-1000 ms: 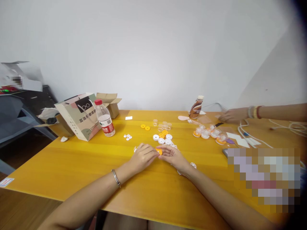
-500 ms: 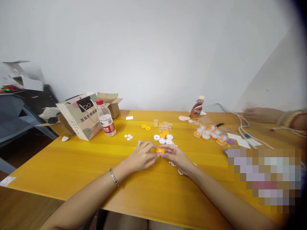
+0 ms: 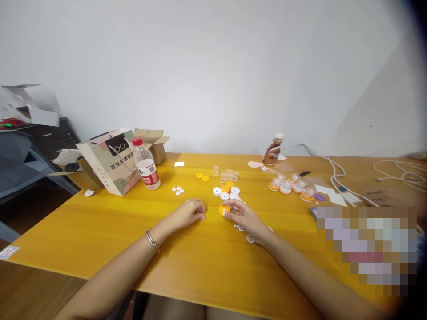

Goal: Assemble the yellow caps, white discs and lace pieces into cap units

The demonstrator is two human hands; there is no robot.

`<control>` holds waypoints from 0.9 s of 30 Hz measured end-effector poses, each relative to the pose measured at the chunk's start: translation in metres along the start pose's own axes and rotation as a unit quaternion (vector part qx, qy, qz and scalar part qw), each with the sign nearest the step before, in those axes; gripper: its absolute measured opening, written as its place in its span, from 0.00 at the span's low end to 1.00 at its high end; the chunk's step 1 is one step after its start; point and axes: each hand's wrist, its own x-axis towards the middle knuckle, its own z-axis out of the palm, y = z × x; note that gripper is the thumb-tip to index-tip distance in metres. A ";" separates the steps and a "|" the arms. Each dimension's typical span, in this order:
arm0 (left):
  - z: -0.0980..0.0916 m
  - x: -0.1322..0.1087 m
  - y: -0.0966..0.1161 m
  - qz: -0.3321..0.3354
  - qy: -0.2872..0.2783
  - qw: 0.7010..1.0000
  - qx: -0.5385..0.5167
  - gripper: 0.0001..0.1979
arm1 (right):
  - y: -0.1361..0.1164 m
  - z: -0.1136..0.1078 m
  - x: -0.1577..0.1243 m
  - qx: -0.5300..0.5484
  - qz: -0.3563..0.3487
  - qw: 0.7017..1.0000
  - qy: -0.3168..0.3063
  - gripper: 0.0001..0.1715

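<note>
My right hand (image 3: pixel 243 215) pinches an orange disc (image 3: pixel 222 209) with a whitish centre between thumb and fingers, just above the table. To its left, apart from the disc, my left hand (image 3: pixel 191 212) has its fingers curled in and pressed together; whether anything small is in them cannot be made out. Beyond the right hand lie several white discs (image 3: pixel 224 196) and a few orange ones (image 3: pixel 229 184). White cut-out pieces (image 3: pixel 250 239) are partly hidden under my right wrist. Small white knobs (image 3: pixel 178 190) sit past the left hand, near two yellow discs (image 3: pixel 202 177).
Clear plastic cups (image 3: pixel 230 175) stand farther back. At left are a water bottle (image 3: pixel 148 171), a paper bag (image 3: pixel 113 166) and a cardboard box (image 3: pixel 154 144). Several orange-and-clear assemblies (image 3: pixel 286 187), a coffee bottle (image 3: pixel 272 151) and cables (image 3: pixel 336 173) occupy the right, with another person's blurred hand (image 3: pixel 387 196).
My left hand has let go of the orange disc and moved left, its fingers curling. My right hand keeps the disc. The other person's hand at right has moved nearer.
</note>
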 end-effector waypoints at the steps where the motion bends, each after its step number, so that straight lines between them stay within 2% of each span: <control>1: 0.002 0.001 0.001 0.006 0.005 1.000 0.015 0.04 | -0.001 0.001 -0.001 -0.007 -0.002 1.000 0.001 0.17; 5: 0.007 0.001 0.004 0.027 0.028 0.989 0.139 0.08 | -0.004 0.001 -0.002 -0.023 -0.013 1.000 -0.013 0.15; 9: 0.016 0.000 0.002 0.007 0.043 0.959 0.280 0.08 | -0.005 0.002 -0.004 -0.028 -0.010 0.999 -0.034 0.15; 14: 0.021 0.001 0.001 -0.024 0.073 0.944 0.320 0.08 | -0.005 0.004 -0.005 -0.015 -0.004 0.999 -0.038 0.17; 18: 0.017 0.002 0.004 -0.011 0.118 0.953 0.281 0.08 | -0.006 0.004 -0.006 -0.002 0.001 0.999 -0.037 0.19; 22: 0.014 0.002 0.009 0.022 0.167 0.973 0.158 0.08 | -0.003 0.005 -0.007 0.015 0.006 0.999 -0.031 0.21; 25: 0.013 0.001 0.017 0.092 0.202 0.974 0.039 0.08 | 0.000 0.008 -0.007 0.025 0.014 0.999 -0.037 0.24; 27: 0.012 0.000 0.024 0.156 0.199 0.967 -0.004 0.09 | 0.001 0.010 -0.008 0.028 0.021 0.998 -0.048 0.26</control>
